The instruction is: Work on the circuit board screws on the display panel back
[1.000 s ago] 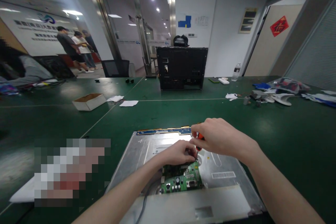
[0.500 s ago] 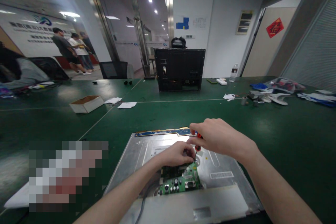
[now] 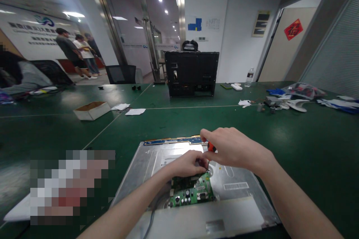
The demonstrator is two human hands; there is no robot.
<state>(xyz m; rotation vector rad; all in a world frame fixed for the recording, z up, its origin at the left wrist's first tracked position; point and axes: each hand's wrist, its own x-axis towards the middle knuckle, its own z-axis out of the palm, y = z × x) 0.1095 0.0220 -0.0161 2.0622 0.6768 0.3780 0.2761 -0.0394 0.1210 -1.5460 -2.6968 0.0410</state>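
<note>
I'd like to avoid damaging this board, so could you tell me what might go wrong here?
The screwdriver in the right hand stands on the green circuit board; a slip could gouge components. The left hand pinches close beside the tip and might get jabbed. A freed screw could roll across the metal panel.

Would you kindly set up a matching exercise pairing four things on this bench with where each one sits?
Things:
1. screwdriver
2. circuit board
3. cardboard box
4. water bottle

Places:
A. far right, near the doorway
B. on the metal panel, below the left hand
C. in the right hand
D. left, beside white papers

Pairs: 1-C, 2-B, 3-D, 4-A
</note>
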